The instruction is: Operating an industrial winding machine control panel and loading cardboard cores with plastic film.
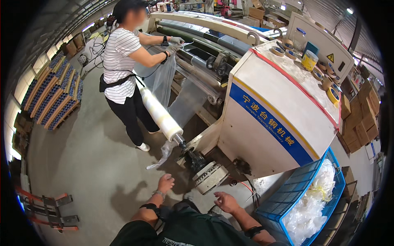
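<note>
My left hand [166, 183] is held over the floor with nothing in it, its fingers loosely bent and apart. Close to the round metal brake hub [210, 177] at the shaft's end hangs my right hand [226, 202], also without anything in it and with fingers spread. Neither hand visibly touches the machine. Beyond them, a roll of clear plastic film [159, 112] sits on a metal shaft [179, 140], a loose strip of film [165, 156] trailing from its near end. A co-worker [123, 61] in gloves grips the film web [164, 78] at the rollers.
The white machine housing [266, 123] stands right of the roll, with tape rolls [333, 95] on top. At lower right is a blue crate [262, 209] of scrap film. A red pallet jack [49, 209] is at lower left; stacked tubes [53, 90] stand farther off.
</note>
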Motion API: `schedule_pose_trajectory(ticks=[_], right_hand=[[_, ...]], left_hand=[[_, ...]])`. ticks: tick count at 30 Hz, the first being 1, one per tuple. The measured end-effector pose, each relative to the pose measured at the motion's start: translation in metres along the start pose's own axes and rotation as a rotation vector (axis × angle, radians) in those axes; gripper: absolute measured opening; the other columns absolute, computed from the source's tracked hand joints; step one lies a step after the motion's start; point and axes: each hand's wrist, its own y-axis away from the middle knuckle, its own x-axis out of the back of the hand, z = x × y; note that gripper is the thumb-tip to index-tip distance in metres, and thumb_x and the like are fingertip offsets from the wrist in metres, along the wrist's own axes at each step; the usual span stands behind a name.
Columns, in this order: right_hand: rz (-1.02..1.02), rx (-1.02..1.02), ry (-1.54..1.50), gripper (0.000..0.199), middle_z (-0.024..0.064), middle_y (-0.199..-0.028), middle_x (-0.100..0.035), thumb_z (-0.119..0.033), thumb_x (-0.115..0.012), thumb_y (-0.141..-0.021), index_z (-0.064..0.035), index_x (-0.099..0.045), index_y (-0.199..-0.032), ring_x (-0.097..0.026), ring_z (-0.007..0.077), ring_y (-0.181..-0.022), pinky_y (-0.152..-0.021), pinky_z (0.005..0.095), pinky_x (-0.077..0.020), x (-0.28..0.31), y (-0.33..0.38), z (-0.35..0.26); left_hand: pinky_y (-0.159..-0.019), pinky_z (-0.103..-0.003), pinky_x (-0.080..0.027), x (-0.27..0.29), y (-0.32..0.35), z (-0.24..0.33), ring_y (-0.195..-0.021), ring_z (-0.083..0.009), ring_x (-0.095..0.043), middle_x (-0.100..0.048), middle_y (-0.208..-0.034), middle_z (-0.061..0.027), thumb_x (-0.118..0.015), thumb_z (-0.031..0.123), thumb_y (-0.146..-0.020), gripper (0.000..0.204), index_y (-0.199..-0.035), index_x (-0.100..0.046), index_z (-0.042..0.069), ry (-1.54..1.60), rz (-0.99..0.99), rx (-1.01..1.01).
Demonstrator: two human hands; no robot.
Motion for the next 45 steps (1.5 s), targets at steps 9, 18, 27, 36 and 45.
schedule_pose_trajectory(ticks=[9, 18, 27, 36, 45], right_hand=[[-0.022, -0.097, 0.131, 0.043, 0.0168, -0.108, -0.064, -0.021, -0.064, -0.080, -0.0009, -0.059, -0.118, -0.066, 0.0279, -0.093, -0.083, 0.0391, -0.0516, -0.029, -0.114, -0.052], [-0.014, -0.131, 0.047, 0.042, 0.0144, -0.108, -0.065, -0.019, -0.065, -0.080, -0.0033, -0.059, -0.118, -0.066, 0.0285, -0.094, -0.083, 0.0376, -0.0524, -0.046, -0.232, -0.140], [0.168, -0.166, 0.015, 0.045, 0.0149, -0.111, -0.064, -0.019, -0.067, -0.079, -0.0042, -0.058, -0.121, -0.065, 0.0273, -0.095, -0.084, 0.0368, -0.0522, -0.015, -0.319, -0.156], [0.222, -0.367, -0.033, 0.045, 0.0158, -0.114, -0.063, -0.020, -0.069, -0.079, -0.0052, -0.057, -0.120, -0.066, 0.0268, -0.095, -0.085, 0.0376, -0.0518, 0.009, -0.405, -0.173], [0.277, -0.385, 0.005, 0.042, 0.0167, -0.104, -0.062, -0.016, -0.066, -0.078, -0.0029, -0.057, -0.117, -0.066, 0.0290, -0.091, -0.081, 0.0379, -0.0517, 0.039, -0.492, -0.206]], left_hand=[[-0.058, -0.024, -0.047, 0.087, -0.150, 0.147, -0.065, -0.0107, -0.057, -0.064, -0.091, -0.0088, -0.064, 0.010, -0.084, 0.048, -0.127, -0.048, -0.004, 0.099, 0.056, -0.314], [-0.083, -0.034, -0.052, 0.104, -0.274, 0.377, -0.093, -0.0228, -0.066, -0.061, -0.119, -0.0180, -0.069, 0.018, -0.081, 0.057, -0.132, -0.047, 0.003, -0.324, 0.038, -0.728], [-0.090, -0.035, -0.049, 0.050, -0.331, 0.522, -0.111, -0.0242, -0.059, -0.049, -0.135, -0.0223, -0.068, 0.015, -0.082, 0.070, -0.141, -0.035, -0.003, -0.423, -0.088, -0.927], [-0.098, -0.038, -0.045, -0.021, -0.512, 0.644, -0.118, -0.0307, -0.055, -0.051, -0.133, -0.0246, -0.066, 0.017, -0.081, 0.067, -0.138, -0.038, -0.005, -0.275, -0.236, -0.835], [-0.099, -0.042, -0.041, -0.053, -0.577, 0.721, -0.114, -0.0367, -0.053, -0.059, -0.118, -0.0212, -0.062, 0.016, -0.078, 0.041, -0.114, -0.058, -0.003, -0.371, 0.253, -0.970]])
